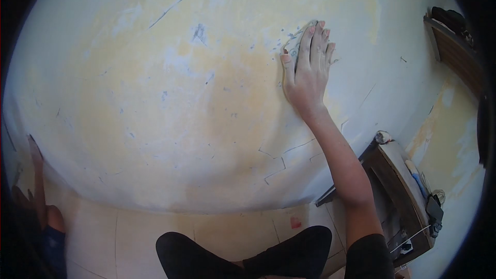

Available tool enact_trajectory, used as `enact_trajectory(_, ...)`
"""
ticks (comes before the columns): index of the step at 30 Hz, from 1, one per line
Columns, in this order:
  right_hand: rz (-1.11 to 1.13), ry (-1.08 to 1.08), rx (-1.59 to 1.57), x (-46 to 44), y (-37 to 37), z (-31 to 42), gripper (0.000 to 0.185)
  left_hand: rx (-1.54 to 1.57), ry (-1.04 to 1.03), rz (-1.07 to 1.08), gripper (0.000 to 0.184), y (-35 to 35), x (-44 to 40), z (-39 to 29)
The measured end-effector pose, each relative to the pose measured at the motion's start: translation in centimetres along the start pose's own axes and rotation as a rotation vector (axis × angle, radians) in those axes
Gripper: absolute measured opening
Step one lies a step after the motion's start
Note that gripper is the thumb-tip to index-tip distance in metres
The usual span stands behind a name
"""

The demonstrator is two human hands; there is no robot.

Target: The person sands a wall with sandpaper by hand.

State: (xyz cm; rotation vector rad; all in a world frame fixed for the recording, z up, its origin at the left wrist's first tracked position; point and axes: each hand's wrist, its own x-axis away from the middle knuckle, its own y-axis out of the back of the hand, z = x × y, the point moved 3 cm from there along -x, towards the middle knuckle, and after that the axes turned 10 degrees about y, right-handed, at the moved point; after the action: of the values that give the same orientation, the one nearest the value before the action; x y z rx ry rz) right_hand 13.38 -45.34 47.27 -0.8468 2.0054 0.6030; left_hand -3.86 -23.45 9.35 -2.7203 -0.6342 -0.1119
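Note:
My right hand (312, 72), dusted with white powder, lies flat against the wall (155, 103) with its fingers extended. Under the palm and fingers it presses a thin piece of sandpaper (293, 50). Only the sheet's left edge, with faint printed marks, shows between thumb and fingers; the rest is hidden. Around it the wall is patchy yellow and white, with dark scuffs and thin cracks. My left hand is out of view.
Another person's hand (36, 150) touches the wall at far left. To the right stands a wooden cabinet (400, 181) holding cables and small items. A wooden shelf (454, 46) hangs above it. A nail (403, 59) sticks out of the wall. Below is the tiled floor (150, 232).

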Motion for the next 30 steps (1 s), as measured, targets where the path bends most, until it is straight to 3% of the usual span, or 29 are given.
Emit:
enact_trajectory(8, 0.01, 0.062, -0.121, 0.6, 0.5, 3.6, 0.071, -0.009, 0.002, 0.002, 0.033, -0.1, 0.2, 0.3)
enact_trajectory(11, 0.193, 0.392, -0.28, 4.4, -1.1, 7.7, 0.07, -0.006, 0.003, 0.009, 0.033, -0.1, 0.2, 0.5)
enact_trajectory(14, 0.276, 0.566, -0.369, 3.5, -0.7, 7.1, 0.071, -0.01, 0.007, 0.011, 0.034, 0.0, 0.5, 0.4)
enact_trajectory(21, -0.02, 0.252, -0.031, -4.5, 0.6, 0.3, 0.066, 0.002, -0.013, 0.015, 0.034, 0.0, 1.2, -0.2)
enact_trajectory(24, 0.106, 0.27, -0.185, 0.3, -0.9, 4.7, 0.07, 0.009, -0.014, 0.021, 0.034, 0.3, 1.0, 0.0)
enact_trajectory(27, 0.325, 0.653, -0.471, 5.7, -1.4, 7.9, 0.066, 0.008, -0.011, 0.024, 0.035, 0.5, 0.6, 0.3)
enact_trajectory(29, 0.426, 0.785, -0.516, 6.4, -1.6, 7.5, 0.068, 0.005, -0.004, 0.019, 0.035, 0.6, 0.5, 0.5)
enact_trajectory(30, 0.355, 0.67, -0.442, 4.4, -1.5, 6.1, 0.068, 0.002, -0.004, 0.02, 0.035, 0.6, 0.6, 0.5)
